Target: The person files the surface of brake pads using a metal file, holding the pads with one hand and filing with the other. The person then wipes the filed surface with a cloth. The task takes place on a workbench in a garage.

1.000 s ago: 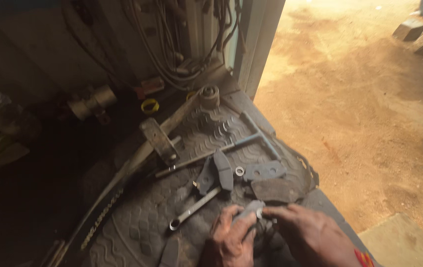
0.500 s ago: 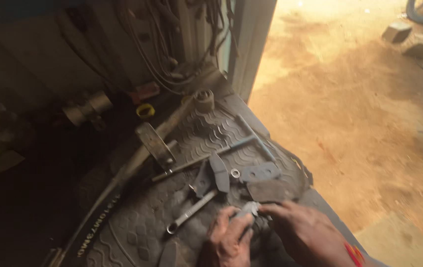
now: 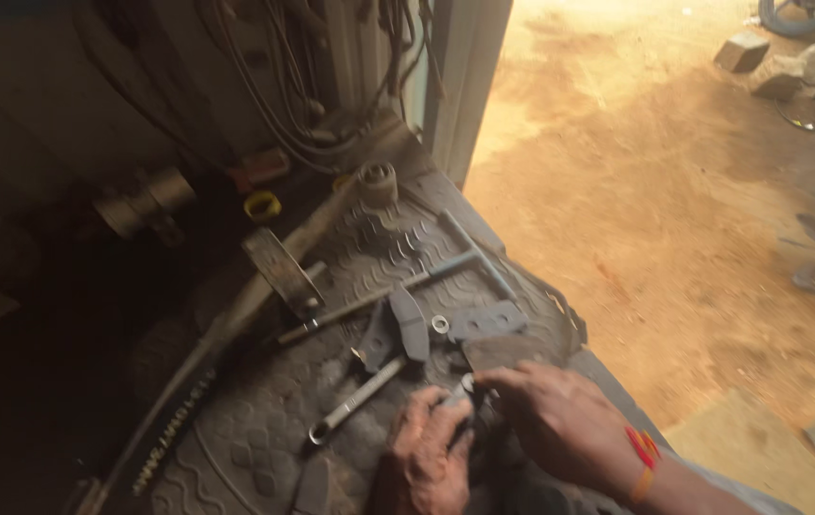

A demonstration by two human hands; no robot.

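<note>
Not much has changed over the last second, honestly. Both hands are still parked at the bottom of the rubber mat, working the same small grey metal part between them. The left hand has its fingers curled narrow around the near end of the part, and the right hand pinches it from the other side with thumb and fingertips closed on it. The grip looks the same as before; only the view has drifted a bit, so everything sits slightly lower and to the right.

The stuff on the mat hasn't budged: the wrench lies just left of the hands, the washer sits above them, the flat plate with two holes is just beside the washer, and the long rod runs diagonally across the middle. A yellow ring sits further back, near the cables.

So my read: whatever fiddling is happening with that part is still mid-step, with no tool picked up and nothing set down. What the fingertips are actually doing on it is too blurry to tell.
</note>
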